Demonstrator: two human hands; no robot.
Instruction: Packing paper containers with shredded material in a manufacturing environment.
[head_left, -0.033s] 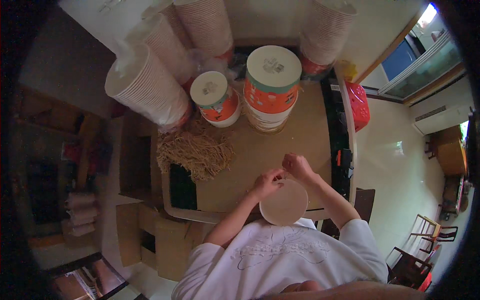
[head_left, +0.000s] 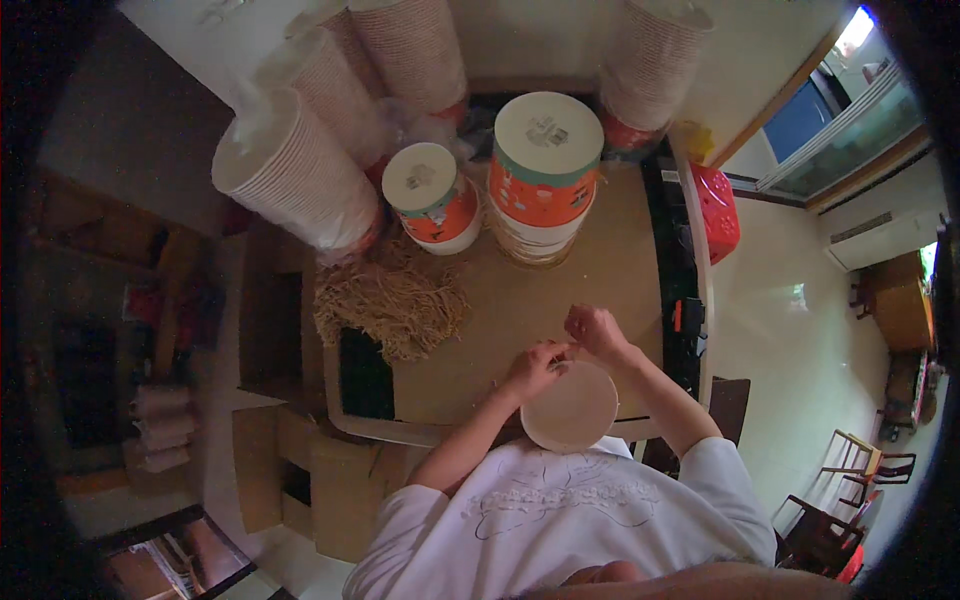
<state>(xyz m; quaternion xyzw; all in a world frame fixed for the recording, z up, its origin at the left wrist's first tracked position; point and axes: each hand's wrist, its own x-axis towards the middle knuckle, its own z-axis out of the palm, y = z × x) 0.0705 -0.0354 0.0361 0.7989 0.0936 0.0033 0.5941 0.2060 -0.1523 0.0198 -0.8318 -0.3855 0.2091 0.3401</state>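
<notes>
A round white paper bowl (head_left: 572, 408) sits at the near edge of the brown cardboard-covered table (head_left: 610, 250), right in front of me. My left hand (head_left: 533, 368) rests at the bowl's far-left rim with its fingers pinched on it. My right hand (head_left: 596, 331) hovers just beyond the bowl with its fingers curled in; whether it holds anything is too small to see. A pile of straw-like shreds (head_left: 392, 300) lies to the left of my hands.
Two orange-and-white tubs with white lids (head_left: 545, 165) (head_left: 433, 197) stand at the back. Long sleeved stacks of paper cups (head_left: 295, 175) (head_left: 655, 60) lean behind them. A red basket (head_left: 720, 212) hangs off the right edge. Cardboard boxes (head_left: 300, 470) sit lower left.
</notes>
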